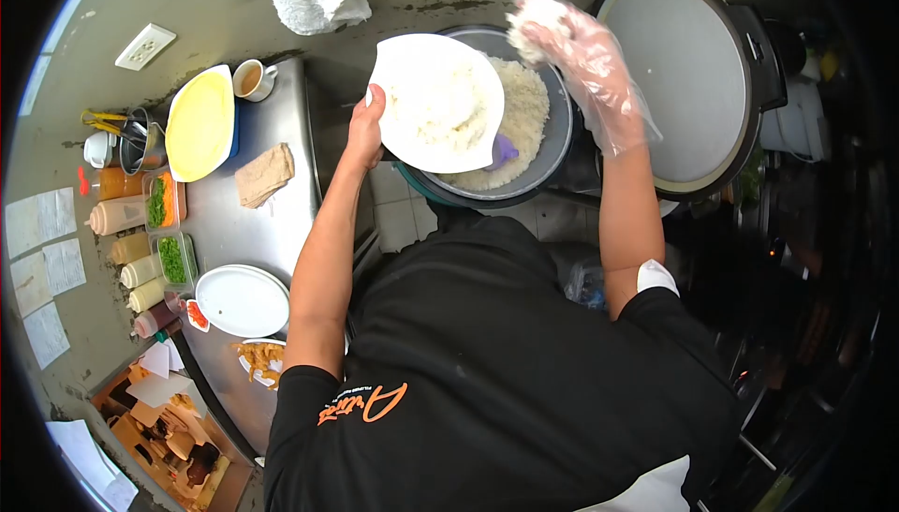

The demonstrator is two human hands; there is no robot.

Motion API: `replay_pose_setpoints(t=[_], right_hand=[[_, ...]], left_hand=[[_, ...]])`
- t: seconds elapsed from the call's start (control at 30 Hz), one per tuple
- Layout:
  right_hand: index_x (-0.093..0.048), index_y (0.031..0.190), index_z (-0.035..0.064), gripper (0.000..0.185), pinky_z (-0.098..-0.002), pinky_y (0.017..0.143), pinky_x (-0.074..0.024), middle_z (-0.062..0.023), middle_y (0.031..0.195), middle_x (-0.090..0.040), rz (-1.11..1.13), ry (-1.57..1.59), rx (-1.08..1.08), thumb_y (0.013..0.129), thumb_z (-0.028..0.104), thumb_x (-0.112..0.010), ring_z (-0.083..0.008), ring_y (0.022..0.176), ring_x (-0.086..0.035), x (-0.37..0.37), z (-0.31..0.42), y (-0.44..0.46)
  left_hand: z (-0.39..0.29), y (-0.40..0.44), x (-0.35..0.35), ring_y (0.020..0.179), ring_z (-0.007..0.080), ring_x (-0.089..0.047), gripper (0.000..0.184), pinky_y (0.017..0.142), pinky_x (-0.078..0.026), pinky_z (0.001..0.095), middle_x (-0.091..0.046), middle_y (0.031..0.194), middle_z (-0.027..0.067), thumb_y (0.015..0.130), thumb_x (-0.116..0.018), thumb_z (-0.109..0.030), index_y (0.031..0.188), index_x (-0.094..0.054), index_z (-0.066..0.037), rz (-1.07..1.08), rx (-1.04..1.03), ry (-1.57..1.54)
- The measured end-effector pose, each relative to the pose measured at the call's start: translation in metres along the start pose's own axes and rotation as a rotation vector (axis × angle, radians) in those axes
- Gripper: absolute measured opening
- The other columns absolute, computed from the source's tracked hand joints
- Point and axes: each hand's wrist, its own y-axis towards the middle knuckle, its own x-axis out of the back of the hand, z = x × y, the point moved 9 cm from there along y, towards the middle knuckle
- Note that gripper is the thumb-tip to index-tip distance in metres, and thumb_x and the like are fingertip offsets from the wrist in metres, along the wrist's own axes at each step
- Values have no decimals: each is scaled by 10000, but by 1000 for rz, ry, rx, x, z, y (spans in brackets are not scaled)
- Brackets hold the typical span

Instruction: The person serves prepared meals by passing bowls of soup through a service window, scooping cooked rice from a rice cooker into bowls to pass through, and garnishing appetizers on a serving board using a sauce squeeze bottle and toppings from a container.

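My left hand (366, 128) grips the left edge of a white bowl (398, 142), its thumb over the rim. White rice (440, 104) lies in the bowl. Under and beside the bowl is a large round pot (565, 128) of rice, with a purple utensil (504, 150) partly showing in it. My right hand (576, 48), in a clear plastic glove, is raised over the pot's right rim with its fingers closed round a clump of rice (541, 27).
A large round lid (670, 81) stands open right of the pot. On the steel counter (225, 240) at left are a yellow-topped dish (201, 123), a cup (253, 80), a folded cloth (264, 176), stacked white plates (243, 301), sauce bottles (117, 216) and tubs of chopped greens (172, 260).
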Motion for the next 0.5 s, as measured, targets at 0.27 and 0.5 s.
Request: replay_pose_setpoints(t=[0.27,0.5], right_hand=[[-663,1232,43,363,-392,975,-486,-154,1162,-673,221,-680,459,927,239,-660,-304,1095,-629,-67,-26,-8],[-670,1204,53,321,-398,961,-473,-160,1151,-653,307,-583,713,963,237,-563,-321,1086,-601,-117,-54,46]], left_hand=[[4,-10,1,1124,229,-639,692,942,-526,359,-621,1275,161,1028,-441,-536,1374,-465,64,30,61,-58],[-4,-17,-19,1090,220,-656,675,919,-538,352,-637,1251,151,1029,-445,-531,1348,-492,63,45,104,20]])
